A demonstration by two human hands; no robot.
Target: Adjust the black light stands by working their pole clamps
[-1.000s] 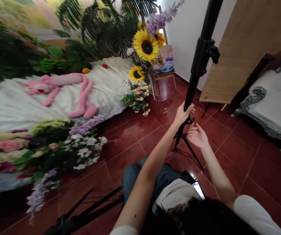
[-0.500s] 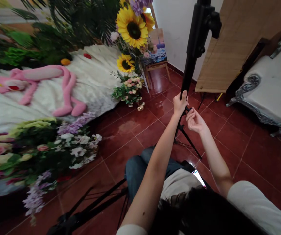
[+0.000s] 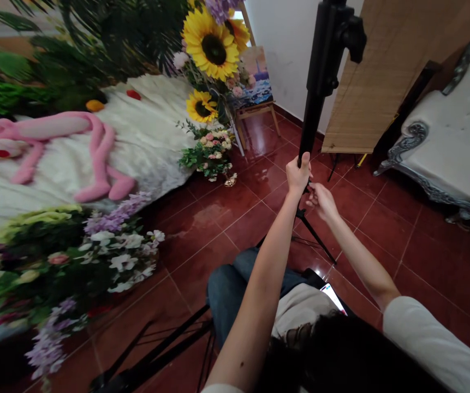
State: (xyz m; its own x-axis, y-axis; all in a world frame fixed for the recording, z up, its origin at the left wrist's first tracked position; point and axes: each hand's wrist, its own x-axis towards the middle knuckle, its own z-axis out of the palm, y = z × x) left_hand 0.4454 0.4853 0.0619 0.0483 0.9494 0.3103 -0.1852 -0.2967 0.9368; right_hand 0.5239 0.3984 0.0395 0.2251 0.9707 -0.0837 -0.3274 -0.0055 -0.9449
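Observation:
A black light stand rises in front of me, tilted slightly, its legs spread on the floor. My left hand is wrapped around its pole low down, thumb pointing up along it. Just below and to the right, my right hand has its fingers bent and pinched at a small black knob on the pole, largely hidden by the fingers. Higher on the stand another black knob sticks out to the right. A lit phone lies by my lap.
On the left, a pink plush toy lies on a white furry cover. Flowers and sunflowers border it. A second black tripod stands at lower left. A white tufted sofa is at right, on red floor tiles.
My right hand has turned at the knob, its palm now rotated more downward and its fingers curled differently. My left hand keeps its hold on the pole. The view has shifted slightly right.

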